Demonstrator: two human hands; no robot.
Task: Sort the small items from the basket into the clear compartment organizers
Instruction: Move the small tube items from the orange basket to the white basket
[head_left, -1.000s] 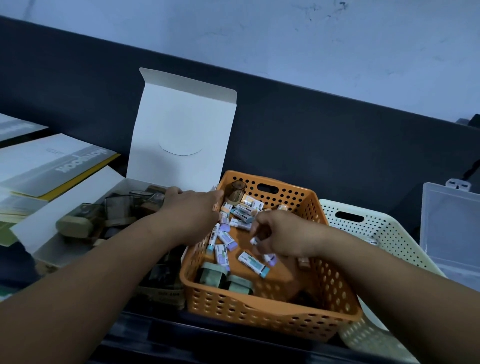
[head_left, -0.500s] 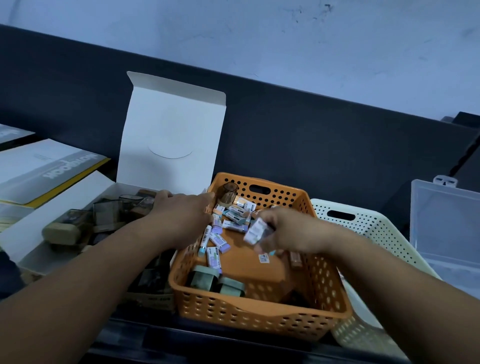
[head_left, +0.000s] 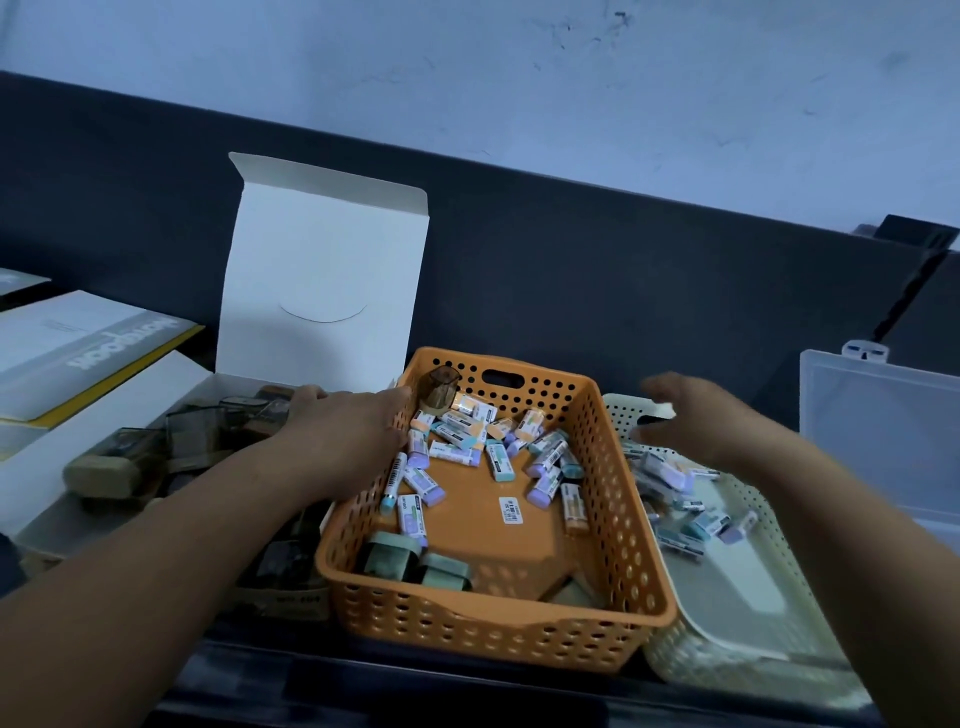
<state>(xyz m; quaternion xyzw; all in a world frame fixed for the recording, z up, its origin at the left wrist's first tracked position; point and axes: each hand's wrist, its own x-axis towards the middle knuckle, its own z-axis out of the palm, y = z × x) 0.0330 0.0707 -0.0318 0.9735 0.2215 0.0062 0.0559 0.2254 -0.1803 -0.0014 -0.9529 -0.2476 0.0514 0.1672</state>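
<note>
**A:** What do we have around the orange basket (head_left: 483, 618)?
**B:** An open white box (head_left: 322, 270) beside its left wall, a cream basket (head_left: 737, 639) against its right, and a clear organizer (head_left: 883, 431) at the counter's (head_left: 363, 691) right edge. Our left forearm crosses the box.
**A:** Our hands?
**B:** Our left hand (head_left: 343, 436) lies relaxed over the left rim, gripping nothing. Our right hand (head_left: 711, 421), fingers spread and blurred, hovers empty above the cream basket.
**A:** Counts?
**B:** Two baskets, one box, one organizer. There are erasers (head_left: 501, 464) in both baskets, too many for us to count.

Orange basket (head_left: 467, 616) of erasers (head_left: 457, 441), centre. Left hand (head_left: 337, 441) rests on its ten o'clock rim; blurred right hand (head_left: 696, 421), seemingly empty, hovers over cream basket (head_left: 727, 654) at three o'clock.
</note>
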